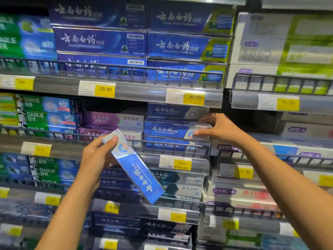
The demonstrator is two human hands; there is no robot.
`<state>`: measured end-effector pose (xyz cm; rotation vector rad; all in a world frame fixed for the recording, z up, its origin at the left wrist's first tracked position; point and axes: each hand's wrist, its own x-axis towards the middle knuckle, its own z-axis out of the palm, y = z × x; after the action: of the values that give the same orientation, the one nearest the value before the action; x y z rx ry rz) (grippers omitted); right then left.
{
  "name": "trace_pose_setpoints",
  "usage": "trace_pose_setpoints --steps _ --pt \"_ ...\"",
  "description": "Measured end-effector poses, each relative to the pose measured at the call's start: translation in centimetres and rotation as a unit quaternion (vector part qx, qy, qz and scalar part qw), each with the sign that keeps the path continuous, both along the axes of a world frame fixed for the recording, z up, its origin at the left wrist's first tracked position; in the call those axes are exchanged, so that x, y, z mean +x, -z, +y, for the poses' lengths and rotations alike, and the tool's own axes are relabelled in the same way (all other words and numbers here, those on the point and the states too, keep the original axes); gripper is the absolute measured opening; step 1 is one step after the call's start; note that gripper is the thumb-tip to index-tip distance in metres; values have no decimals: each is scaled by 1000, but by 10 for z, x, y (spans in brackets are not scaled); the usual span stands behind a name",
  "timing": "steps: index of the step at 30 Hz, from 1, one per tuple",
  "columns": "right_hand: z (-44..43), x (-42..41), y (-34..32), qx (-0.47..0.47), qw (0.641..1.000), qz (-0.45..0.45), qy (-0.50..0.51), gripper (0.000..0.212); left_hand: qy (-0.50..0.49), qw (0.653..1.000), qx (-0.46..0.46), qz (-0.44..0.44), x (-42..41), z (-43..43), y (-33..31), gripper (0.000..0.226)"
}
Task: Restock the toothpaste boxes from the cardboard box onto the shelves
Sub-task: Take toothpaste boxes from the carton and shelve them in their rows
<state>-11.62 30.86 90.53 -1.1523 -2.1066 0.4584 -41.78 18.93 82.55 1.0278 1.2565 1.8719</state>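
My left hand grips a blue and silver toothpaste box by its upper end; the box slants down to the right in front of the shelves. My right hand pinches the right end of a matching blue box that lies in a stack on the second shelf, thumb under and fingers over it. More blue boxes sit above and below it in the stack. The cardboard box is not in view.
Shelves of toothpaste fill the view: green Darlie boxes at left, purple boxes in the middle, white boxes at right. Wire rails and yellow price tags line each shelf front.
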Motion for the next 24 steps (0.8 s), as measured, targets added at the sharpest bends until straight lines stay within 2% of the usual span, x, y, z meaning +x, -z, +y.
trace_pose_setpoints --steps 9,15,24 --pt "3 1 6 11 1000 12 6 48 -8 1000 -16 21 -4 1 2 23" --pt "-1 -1 10 73 997 -4 36 48 -8 999 -27 27 -4 1 1 27" --pt "-8 -2 10 69 997 6 38 50 7 999 -26 30 1 2 -4 20"
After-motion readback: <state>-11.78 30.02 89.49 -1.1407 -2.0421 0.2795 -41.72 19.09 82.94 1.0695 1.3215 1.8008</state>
